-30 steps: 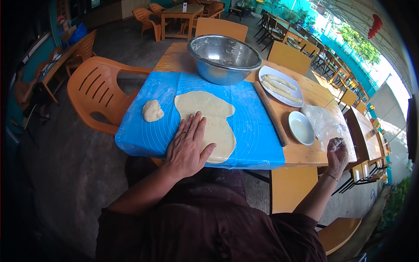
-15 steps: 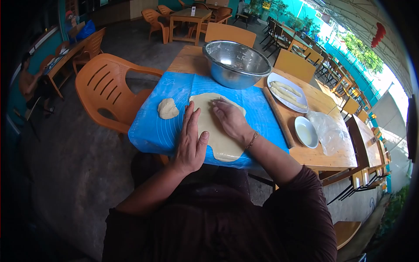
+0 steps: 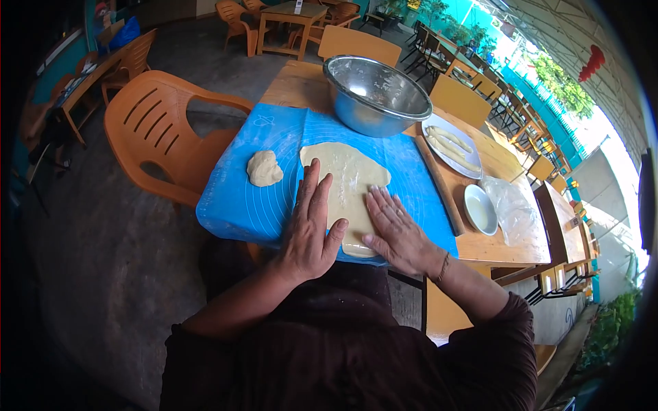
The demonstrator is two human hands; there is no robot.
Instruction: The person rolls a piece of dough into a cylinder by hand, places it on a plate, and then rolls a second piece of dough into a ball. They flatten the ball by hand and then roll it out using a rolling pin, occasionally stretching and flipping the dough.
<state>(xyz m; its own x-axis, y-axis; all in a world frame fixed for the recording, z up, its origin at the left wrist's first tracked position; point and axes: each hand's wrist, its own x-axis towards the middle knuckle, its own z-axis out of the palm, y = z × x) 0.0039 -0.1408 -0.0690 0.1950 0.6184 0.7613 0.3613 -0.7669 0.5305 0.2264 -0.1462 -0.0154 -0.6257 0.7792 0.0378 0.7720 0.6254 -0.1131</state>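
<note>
A thin rolled-out sheet of dough [image 3: 346,175] lies on a blue silicone mat [image 3: 226,185], with a shiny patch at its near edge. My left hand [image 3: 310,229] is open along the sheet's left side, fingers stretched away from me and thumb apart. Flat on the sheet's right edge rests my right hand [image 3: 397,229], its fingers extended and whitish, a bracelet at the wrist. A lump of dough [image 3: 264,168] sits on the mat to the left of the sheet.
A metal bowl [image 3: 377,96] stands at the mat's far edge. To the right lie a wooden rolling pin [image 3: 440,185], a white plate [image 3: 469,163] with dough strips, a small white bowl [image 3: 481,209] and a plastic bag [image 3: 513,209]. An orange chair [image 3: 161,130] stands left; a person sits farther left.
My right hand has moved from the upper middle of the dough sheet toward me and right, to its near right edge. My left hand stays by the left side. The view has shifted slightly.
</note>
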